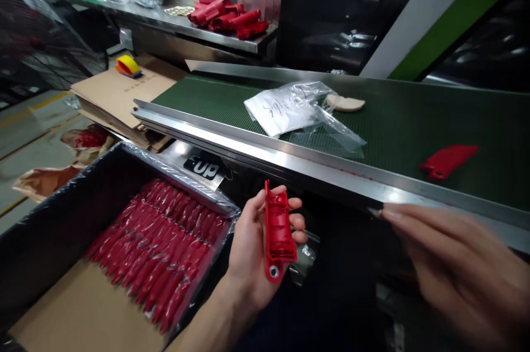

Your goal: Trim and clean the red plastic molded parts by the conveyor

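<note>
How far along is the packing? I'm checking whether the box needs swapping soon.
Done: rows of red parts fill roughly the far half of the lined box; bare cardboard shows at the near end. In hand: the left hand grips one red part; the right hand is blurred, apparently empty. Left: another red piece lies on the green belt, and a pile sits on the shelf.

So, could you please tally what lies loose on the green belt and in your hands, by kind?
Red parts: 2, one held in the left hand at, one on the belt
Plastic bags: 1
Beige pieces: 1
Total: 4
The right hand is blurred and looks empty.
</note>
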Motion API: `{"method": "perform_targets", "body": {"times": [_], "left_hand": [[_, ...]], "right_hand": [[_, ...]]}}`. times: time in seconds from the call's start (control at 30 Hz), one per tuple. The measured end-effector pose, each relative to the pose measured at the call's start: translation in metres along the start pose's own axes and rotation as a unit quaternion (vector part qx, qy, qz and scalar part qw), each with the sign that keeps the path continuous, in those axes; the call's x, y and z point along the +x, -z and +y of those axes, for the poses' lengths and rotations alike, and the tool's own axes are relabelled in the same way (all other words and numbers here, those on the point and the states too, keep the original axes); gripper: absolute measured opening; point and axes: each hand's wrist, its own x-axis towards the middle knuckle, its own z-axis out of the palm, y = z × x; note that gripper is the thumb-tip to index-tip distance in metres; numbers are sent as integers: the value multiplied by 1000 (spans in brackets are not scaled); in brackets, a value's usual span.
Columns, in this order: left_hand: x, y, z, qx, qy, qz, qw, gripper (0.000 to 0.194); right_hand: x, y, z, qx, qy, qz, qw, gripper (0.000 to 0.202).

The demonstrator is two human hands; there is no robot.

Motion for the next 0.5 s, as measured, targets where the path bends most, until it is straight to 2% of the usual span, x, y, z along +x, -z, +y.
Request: {"method": "perform_targets", "body": {"times": [0.13, 0.2, 0.27, 0.37, 0.5], "left_hand": [[-1, 8, 6, 41, -27, 41, 998, 23], [-2, 12, 8, 78, -40, 72, 993, 24], [-4, 16, 9, 114, -42, 104, 987, 25], [-5, 23, 9, 140, -38, 133, 980, 24], [-3, 37, 10, 139, -46, 142, 979, 25]], "right_hand": [[47, 5, 51, -126, 6, -18, 992, 33], [73, 2, 77, -150, 21, -60, 987, 25], [93, -5, 102, -159, 32, -122, 979, 26], [111, -18, 132, -173, 35, -189, 966, 30], [118, -29, 149, -187, 14, -215, 958, 19]]}}
